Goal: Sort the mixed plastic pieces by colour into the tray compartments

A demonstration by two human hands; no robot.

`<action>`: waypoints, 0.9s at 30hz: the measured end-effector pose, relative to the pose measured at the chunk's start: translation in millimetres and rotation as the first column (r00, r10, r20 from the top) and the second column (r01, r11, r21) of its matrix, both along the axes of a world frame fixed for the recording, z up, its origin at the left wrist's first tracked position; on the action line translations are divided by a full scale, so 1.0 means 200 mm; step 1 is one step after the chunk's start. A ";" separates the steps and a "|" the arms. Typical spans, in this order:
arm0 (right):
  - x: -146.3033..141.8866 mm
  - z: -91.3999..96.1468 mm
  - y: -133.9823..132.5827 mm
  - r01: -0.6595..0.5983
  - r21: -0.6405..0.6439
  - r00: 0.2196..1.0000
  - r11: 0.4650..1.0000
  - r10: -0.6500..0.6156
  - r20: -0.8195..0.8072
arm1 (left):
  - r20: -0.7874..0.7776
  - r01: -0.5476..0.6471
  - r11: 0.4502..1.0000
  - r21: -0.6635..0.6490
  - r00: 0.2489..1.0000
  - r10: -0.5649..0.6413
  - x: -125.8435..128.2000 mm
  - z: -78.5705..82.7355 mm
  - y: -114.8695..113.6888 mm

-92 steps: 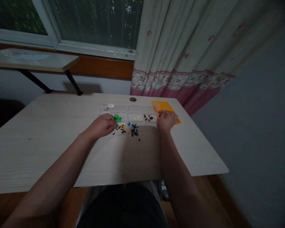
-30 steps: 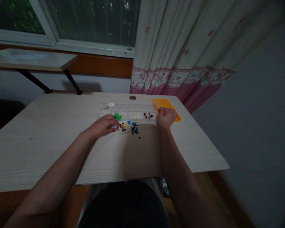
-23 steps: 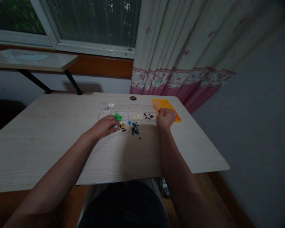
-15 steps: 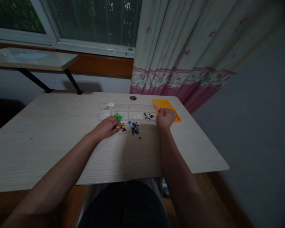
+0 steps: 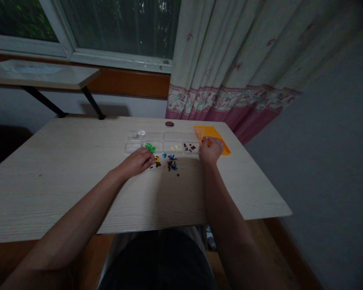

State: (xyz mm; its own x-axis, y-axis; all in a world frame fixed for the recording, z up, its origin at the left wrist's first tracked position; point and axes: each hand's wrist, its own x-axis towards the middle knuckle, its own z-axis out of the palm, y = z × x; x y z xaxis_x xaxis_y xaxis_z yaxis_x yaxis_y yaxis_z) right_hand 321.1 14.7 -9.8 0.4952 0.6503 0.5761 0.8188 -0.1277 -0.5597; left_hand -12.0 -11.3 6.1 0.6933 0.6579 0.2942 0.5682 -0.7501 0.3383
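A clear compartment tray (image 5: 163, 137) lies on the wooden table (image 5: 78, 173), with green pieces (image 5: 150, 147), pale yellow pieces (image 5: 176, 148) and dark red pieces (image 5: 190, 148) in its near row. A loose heap of small blue, dark and yellow pieces (image 5: 170, 163) lies just in front of it. My left hand (image 5: 137, 162) rests on the table with fingers curled, its fingertips at the yellow pieces on the heap's left edge. My right hand (image 5: 211, 150) is curled at the tray's right end, pinching something small and orange beside the orange sheet (image 5: 211, 133).
A round cable hole (image 5: 169, 124) sits at the table's far edge. Behind are a window, a flowered curtain (image 5: 230, 60) and a second small table (image 5: 39, 76) at the left. A grey wall runs along the right.
My left hand has crept a little to the right, from beside the green pieces onto the left edge of the loose heap. My right hand has stayed at the tray's right end.
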 end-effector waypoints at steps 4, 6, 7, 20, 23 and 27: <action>-0.01 0.01 0.00 -0.011 -0.002 1.000 1.000 0.011 0.008 | -0.049 -0.005 0.999 0.044 0.999 0.007 0.01 0.00 0.00; -0.01 0.00 0.00 -0.012 0.001 1.000 1.000 0.012 0.003 | -0.079 0.001 0.998 0.066 0.997 0.004 0.01 0.00 0.00; 0.00 0.00 0.00 -0.013 0.001 1.000 1.000 0.013 0.001 | -0.094 0.003 0.997 0.077 0.996 0.005 0.02 0.01 0.00; -0.32 0.11 -0.09 -0.536 -0.130 0.803 0.834 0.551 0.225 | -0.043 -0.081 0.985 0.152 0.995 0.088 0.01 0.04 -0.01; -0.47 0.11 -0.15 -0.794 -0.274 0.506 0.543 0.840 0.198 | -0.030 -0.159 0.969 0.190 0.985 0.168 -0.01 0.05 0.01; -0.57 0.09 -0.18 -0.830 -0.405 0.353 0.383 0.923 0.151 | -0.003 -0.265 0.939 0.220 0.962 0.272 -0.08 0.08 0.05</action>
